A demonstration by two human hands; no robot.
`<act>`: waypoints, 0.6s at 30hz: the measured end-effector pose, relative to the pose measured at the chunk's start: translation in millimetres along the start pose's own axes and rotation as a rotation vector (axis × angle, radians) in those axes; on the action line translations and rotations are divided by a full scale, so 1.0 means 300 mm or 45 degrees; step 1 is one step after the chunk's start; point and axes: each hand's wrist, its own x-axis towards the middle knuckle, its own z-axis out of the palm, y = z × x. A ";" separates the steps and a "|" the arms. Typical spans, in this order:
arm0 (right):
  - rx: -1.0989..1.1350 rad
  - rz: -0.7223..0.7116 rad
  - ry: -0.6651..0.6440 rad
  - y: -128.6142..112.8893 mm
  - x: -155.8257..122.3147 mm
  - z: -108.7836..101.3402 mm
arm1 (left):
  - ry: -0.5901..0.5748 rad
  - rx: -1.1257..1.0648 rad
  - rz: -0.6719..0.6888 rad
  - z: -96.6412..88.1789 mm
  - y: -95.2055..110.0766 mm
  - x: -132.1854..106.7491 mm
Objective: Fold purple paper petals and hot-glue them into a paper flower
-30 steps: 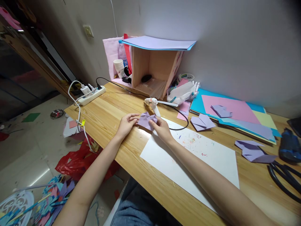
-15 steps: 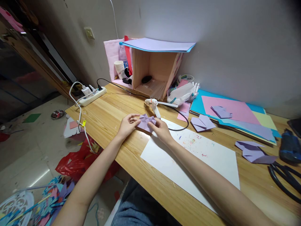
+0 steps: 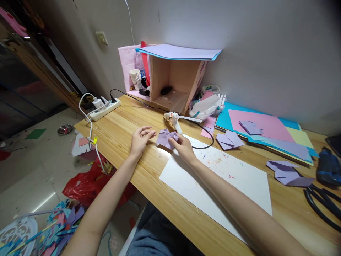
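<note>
Over the desk, small, creased lilac paper in right fingers' pinch, left fingers loosely apart.

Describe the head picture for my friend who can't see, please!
A person's right hand holds a folded purple paper at a wooden desk, the left hand open beside it. A white glue gun rests behind, with more folded purple papers to the right.

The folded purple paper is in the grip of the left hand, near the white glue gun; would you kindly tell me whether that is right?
Not quite: the head view shows the folded purple paper in the grip of the right hand, not the left hand. It is indeed near the white glue gun.
</note>
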 end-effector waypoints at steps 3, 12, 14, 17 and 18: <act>-0.003 -0.009 0.004 0.001 -0.001 -0.001 | 0.000 -0.018 0.110 -0.001 0.016 -0.003; -0.018 -0.019 0.009 -0.007 -0.004 -0.001 | -0.258 0.155 0.175 0.014 0.010 -0.031; -0.023 -0.024 0.008 -0.009 -0.004 -0.002 | -0.295 0.154 0.153 0.021 0.009 -0.035; -0.018 -0.028 0.008 -0.010 -0.004 -0.003 | -0.300 0.147 0.148 0.028 0.011 -0.039; -0.017 -0.026 0.010 -0.010 -0.004 -0.004 | -0.293 0.168 0.151 0.029 0.012 -0.040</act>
